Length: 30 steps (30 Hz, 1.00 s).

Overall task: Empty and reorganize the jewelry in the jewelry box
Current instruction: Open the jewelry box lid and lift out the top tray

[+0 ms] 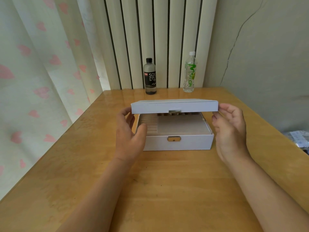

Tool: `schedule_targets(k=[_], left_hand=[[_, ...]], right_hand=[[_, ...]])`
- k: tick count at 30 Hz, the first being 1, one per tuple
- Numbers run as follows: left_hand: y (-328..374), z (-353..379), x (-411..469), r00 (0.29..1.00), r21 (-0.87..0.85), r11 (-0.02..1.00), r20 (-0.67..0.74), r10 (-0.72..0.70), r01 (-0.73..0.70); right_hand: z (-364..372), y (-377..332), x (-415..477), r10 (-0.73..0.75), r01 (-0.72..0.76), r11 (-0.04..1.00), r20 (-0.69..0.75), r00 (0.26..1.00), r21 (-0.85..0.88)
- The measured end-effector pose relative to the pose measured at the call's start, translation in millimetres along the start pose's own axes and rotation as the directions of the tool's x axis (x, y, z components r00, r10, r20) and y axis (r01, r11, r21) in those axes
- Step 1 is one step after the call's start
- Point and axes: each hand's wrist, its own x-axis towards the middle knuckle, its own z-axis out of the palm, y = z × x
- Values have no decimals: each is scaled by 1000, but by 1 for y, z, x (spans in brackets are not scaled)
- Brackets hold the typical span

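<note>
Jewelry box (177, 144) opening is the step in hand, and nothing has been emptied yet. It sits on the wooden table (167, 190) between the two hands, with its white base squarely in front of the person.

The left hand (129, 133) is at the box's left end. Its fingers curl up to the lid (174, 107) and its thumb lies over the near left corner of the base. The right hand (230, 128) pinches the lid's right corner, fingers above and thumb beneath. The lid is partly raised and hinged at the far side, so it hides most of the interior.

Between the hands, a metal clasp (173, 138) sits on the base front, with its matching latch (174, 112) on the lid's edge above. Inside, by the left thumb, are beige ring rolls (149, 125). Toward the right hand lies a flat beige pad (182, 127). No jewelry shows from this angle.

As I judge it, the next move is to swing the lid fully back until it rests open, keeping both ends level so the base does not slide. Then the compartments can be checked.

Beyond the lid, a dark bottle (150, 77) reads "SODA"; its small red patch is unreadable. Beyond the right hand's fingertips, a clear bottle (189, 72) carries green lettering that I cannot read with certainty.
</note>
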Motion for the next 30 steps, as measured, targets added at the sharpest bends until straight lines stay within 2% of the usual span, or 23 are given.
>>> schedule_targets(k=[5, 9, 13, 17, 23, 26, 30], left_hand=[[0, -5, 4, 996, 91, 996, 95, -3, -5], [0, -8, 5, 986, 87, 994, 146, -75, 63], [8, -7, 20, 981, 89, 992, 160, -107, 94], [13, -2, 50, 973, 81, 989, 184, -140, 127], [8, 9, 96, 967, -17, 979, 160, -199, 204], [5, 14, 111, 967, 15, 977, 145, -211, 211], [-3, 19, 129, 969, 31, 978, 132, -208, 206]], right_hand=[[-3, 0, 3, 56, -57, 998, 118, 991, 0], [-1, 0, 2, 110, -95, 991, 179, 978, -90], [-3, -9, 24, 168, -135, 976, 194, 966, -171], [8, -22, 58, 212, -170, 969, 248, 945, -178], [31, -21, 98, 289, -213, 940, 295, 911, -265], [38, -10, 111, 313, -235, 928, 260, 913, -291], [43, 6, 117, 331, -285, 927, 177, 927, -242]])
